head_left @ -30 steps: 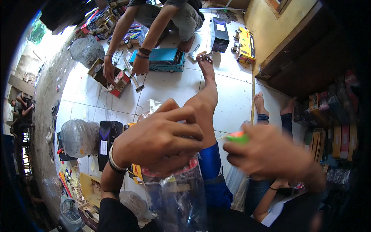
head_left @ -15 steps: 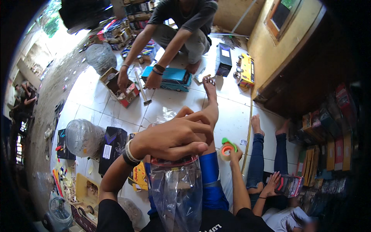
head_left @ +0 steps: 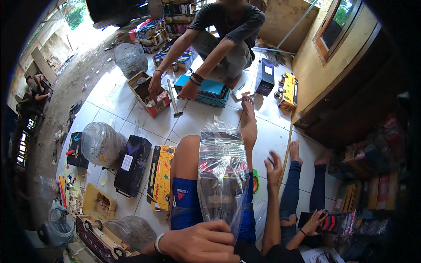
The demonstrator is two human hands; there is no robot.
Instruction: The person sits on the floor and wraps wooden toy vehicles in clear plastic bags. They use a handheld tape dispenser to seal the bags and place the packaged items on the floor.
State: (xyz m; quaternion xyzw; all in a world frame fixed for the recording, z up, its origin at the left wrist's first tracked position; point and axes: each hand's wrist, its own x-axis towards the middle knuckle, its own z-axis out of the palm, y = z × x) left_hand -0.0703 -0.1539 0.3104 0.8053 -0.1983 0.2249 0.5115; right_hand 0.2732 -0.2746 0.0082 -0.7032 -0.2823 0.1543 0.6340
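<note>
A boxy black and red toy vehicle (head_left: 221, 149) lies across my lap inside a clear plastic bag (head_left: 223, 184), which glints with reflections. At the bag's near end, my left hand (head_left: 199, 243) is closed on the gathered plastic, close to my body. My right hand (head_left: 274, 168) is raised beside my right knee, fingers apart and somewhat bent, with nothing in it. Just below and left of that hand is a green tape dispenser (head_left: 256, 182), partly hidden by my leg.
Left of my leg stand a yellow toy bus (head_left: 161, 177) and a black one (head_left: 133, 166), beside a plastic-wrapped bundle (head_left: 103, 143). Ahead, a crouching person reaches into an open box (head_left: 151, 98) near a hammer (head_left: 174, 101) and a blue toy bus (head_left: 204, 91). Another person sits at right.
My left hand has drawn back from over the toy vehicle to the bag's near end. My right hand has let go of the tape dispenser. The view has shifted slightly.
</note>
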